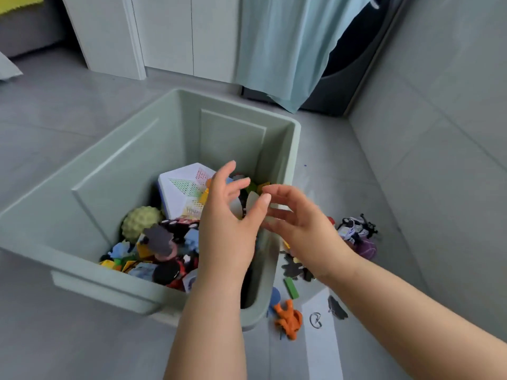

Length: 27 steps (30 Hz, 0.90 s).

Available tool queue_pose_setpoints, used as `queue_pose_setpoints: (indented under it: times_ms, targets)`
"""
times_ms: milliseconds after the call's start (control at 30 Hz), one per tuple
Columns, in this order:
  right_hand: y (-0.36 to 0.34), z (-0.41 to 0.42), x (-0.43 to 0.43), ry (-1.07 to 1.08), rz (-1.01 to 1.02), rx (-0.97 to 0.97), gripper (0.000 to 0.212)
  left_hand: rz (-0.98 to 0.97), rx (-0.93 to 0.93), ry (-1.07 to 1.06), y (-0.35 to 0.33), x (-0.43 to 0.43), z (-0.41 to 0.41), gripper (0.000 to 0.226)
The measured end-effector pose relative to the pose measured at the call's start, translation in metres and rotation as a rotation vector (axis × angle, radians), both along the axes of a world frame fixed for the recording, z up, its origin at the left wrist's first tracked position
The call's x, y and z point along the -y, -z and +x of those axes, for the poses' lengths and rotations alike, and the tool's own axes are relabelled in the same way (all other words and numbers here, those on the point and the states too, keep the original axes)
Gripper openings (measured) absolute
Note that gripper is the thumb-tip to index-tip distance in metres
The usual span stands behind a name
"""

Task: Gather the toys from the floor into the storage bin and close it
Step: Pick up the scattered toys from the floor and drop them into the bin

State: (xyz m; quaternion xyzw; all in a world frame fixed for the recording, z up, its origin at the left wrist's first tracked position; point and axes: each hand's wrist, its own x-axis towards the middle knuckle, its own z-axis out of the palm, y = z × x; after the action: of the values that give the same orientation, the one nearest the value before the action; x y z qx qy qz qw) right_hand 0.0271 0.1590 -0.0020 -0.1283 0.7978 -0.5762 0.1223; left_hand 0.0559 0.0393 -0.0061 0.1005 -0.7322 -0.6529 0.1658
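Bin: the green bin (131, 165) is standing open in the middle of the floor (68, 338), and we are seeing no lid anywhere.
Inside: a white board (183, 187), a bumpy ball (141, 222) and many flat coloured pieces are already lying in the near half of it.
Left hand: our left hand (227, 215) is hovering over the right part of the bin, fingers spreading loose and half open, gripping nothing that we can see.
Right hand: our right hand (296, 223) is hovering just beside it, over the right rim, fingers also loose and apart.
Between the hands: some pale pieces (252, 201) are showing blurred there; they are looking free, but we cannot tell for sure.
On the floor: right of the bin, an orange figure (288, 319), a green block (291, 287), black shapes (295, 267) and a black-and-white toy (356, 229) are waiting.
Progress: we are judging the gathering more than half done; these last toys and the closing are remaining.
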Motion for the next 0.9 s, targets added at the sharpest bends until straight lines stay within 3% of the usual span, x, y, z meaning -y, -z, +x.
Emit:
queue_pose_setpoints:
  times_ms: [167,233,333,400,467,533,600,667,800,900]
  targets:
    - [0.016,0.001,-0.097,0.257,-0.019,0.057,0.030,0.174,-0.105,0.253,0.001,-0.079,-0.004,0.037]
    - [0.040,0.003,-0.133,0.324,0.023,0.129,0.026,0.211,-0.039,0.387,0.019,-0.111,-0.003,0.035]
    - [0.096,0.007,-0.182,0.390,0.265,0.246,0.025,0.215,0.185,0.499,0.076,-0.148,0.004,0.036]
    - [0.134,0.009,-0.202,0.352,0.468,0.332,0.024,0.195,0.374,0.468,0.120,-0.158,0.015,0.036]
    - [0.167,0.009,-0.213,0.171,0.702,0.384,0.024,0.163,0.507,0.369,0.155,-0.159,0.027,0.037]
    - [0.191,0.003,-0.217,-0.011,0.877,0.377,0.043,0.121,0.551,0.281,0.179,-0.154,0.035,0.040]
    - [0.209,-0.008,-0.214,-0.035,0.960,0.344,0.055,0.098,0.564,0.198,0.195,-0.148,0.036,0.041]
    - [0.224,-0.015,-0.210,0.002,0.979,0.284,0.057,0.132,0.563,0.112,0.207,-0.143,0.035,0.042]
    - [0.243,-0.007,-0.201,0.080,0.861,0.182,0.033,0.223,0.560,0.017,0.219,-0.140,0.034,0.043]
    - [0.245,0.000,-0.204,0.179,0.710,0.218,0.021,0.302,0.577,-0.007,0.223,-0.147,0.037,0.028]
